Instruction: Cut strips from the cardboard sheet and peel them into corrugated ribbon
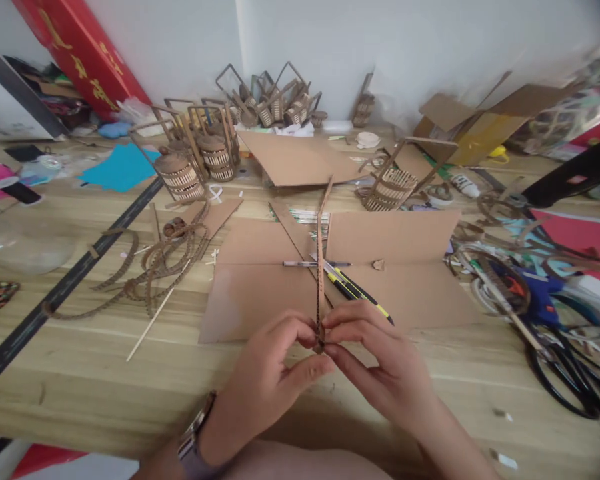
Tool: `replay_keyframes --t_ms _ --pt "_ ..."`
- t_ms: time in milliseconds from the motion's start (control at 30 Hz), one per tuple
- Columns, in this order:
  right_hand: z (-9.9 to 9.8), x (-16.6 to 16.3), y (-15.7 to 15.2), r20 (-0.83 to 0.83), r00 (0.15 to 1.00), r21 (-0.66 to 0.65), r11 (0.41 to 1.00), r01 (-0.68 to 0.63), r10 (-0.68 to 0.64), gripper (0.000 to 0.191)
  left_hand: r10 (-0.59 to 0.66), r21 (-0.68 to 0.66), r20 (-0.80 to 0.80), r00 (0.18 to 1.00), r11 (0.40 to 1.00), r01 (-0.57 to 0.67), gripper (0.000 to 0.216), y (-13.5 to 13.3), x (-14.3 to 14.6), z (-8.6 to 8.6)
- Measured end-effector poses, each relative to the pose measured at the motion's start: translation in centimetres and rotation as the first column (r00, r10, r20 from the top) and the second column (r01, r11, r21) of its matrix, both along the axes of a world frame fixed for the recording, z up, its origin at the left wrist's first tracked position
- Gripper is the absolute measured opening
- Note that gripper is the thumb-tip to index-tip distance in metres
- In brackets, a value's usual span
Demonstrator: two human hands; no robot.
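Observation:
A narrow brown cardboard strip (321,273) runs away from me, its corrugated edge showing. Its near end is pinched between the fingertips of my left hand (280,373) and my right hand (380,367), which meet at a small folded or rolled bit there. Both hands are closed on it, just in front of a flat cardboard sheet (260,300). Beyond my right hand a black-and-yellow utility knife (355,290) lies on the sheet, partly behind the strip. A pen (297,264) rests crosswise under the strip.
Small cardboard baskets with handles (180,177) stand at the back left, and another basket (393,187) at the back right. Curled strips (165,267) and a thin stick (153,323) lie left. A black bar (70,287) crosses the table. Clutter with scissors (555,360) fills the right.

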State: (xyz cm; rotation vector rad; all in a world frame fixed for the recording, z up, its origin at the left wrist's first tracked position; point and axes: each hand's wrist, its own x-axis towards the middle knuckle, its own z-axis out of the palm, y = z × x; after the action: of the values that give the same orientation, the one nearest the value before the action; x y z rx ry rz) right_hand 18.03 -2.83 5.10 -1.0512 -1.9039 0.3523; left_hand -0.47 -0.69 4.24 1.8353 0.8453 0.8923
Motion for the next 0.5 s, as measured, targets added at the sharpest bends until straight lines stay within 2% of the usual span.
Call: replay_keyframes --t_ms 233,367,500 --pt "-1.7 -0.6 0.1 0.01 0.999 0.048 0.998 0.05 -0.05 0.013 -0.046 0.024 0.018 0.999 0.999 0.046 0.016 0.8 -0.2 -0.8" --pt "-2.2 -0.8 0.3 0.031 0.994 0.121 0.988 0.096 -0.101 0.015 -0.029 0.001 0.039 0.999 1.0 0.029 0.018 1.1 0.2 -1.5" --pt "-2.7 -0.9 0.4 0.001 0.992 0.121 0.985 0.125 -0.126 0.017 -0.003 -0.011 0.042 0.999 1.0 0.003 0.019 1.0 0.4 -2.3"
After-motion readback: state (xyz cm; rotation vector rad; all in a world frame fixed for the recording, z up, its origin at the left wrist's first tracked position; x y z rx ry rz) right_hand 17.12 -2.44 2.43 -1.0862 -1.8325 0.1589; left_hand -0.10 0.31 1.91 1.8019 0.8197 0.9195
